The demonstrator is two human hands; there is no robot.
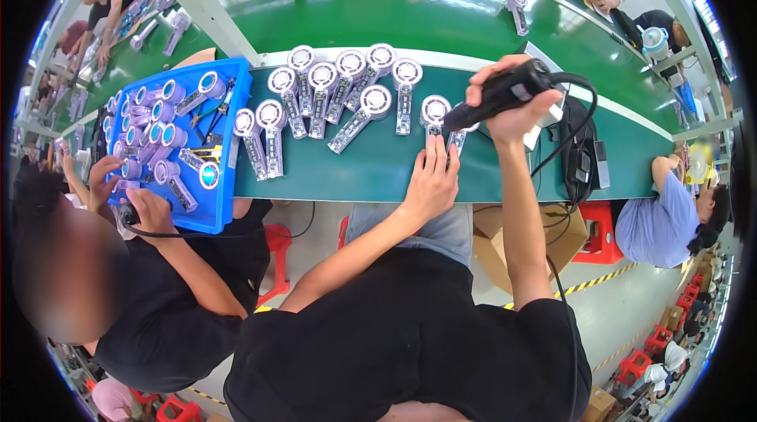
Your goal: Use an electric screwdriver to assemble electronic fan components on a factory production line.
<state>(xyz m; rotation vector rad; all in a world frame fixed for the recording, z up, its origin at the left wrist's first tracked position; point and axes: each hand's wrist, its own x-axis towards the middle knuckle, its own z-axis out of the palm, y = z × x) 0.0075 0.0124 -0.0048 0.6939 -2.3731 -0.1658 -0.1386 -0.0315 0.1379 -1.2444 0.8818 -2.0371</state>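
Observation:
My right hand (520, 118) is wrapped round a black corded electric screwdriver (493, 96), raised over the bench and tilted with its tip down to the left. That tip is just above a small purple-and-white handheld fan (435, 110), whose handle casing shows bare inner parts. My left hand (434, 177) presses its fingers on the lower end of this fan's handle. Partly hidden by my hands, a second fan (460, 138) lies to its right. More such fans (322, 76) with exposed handles lie in a loose group on the green mat to the left.
A blue tray (227, 146) of fans and hand tools stands left, where a co-worker's hands (146, 205) reach in. Black pouch (579, 158) and small grey device (602, 164) lie right. Beyond a white rail runs a green belt (378, 8) carrying a fan. Below are a cardboard box (505, 256) and red stools (601, 233).

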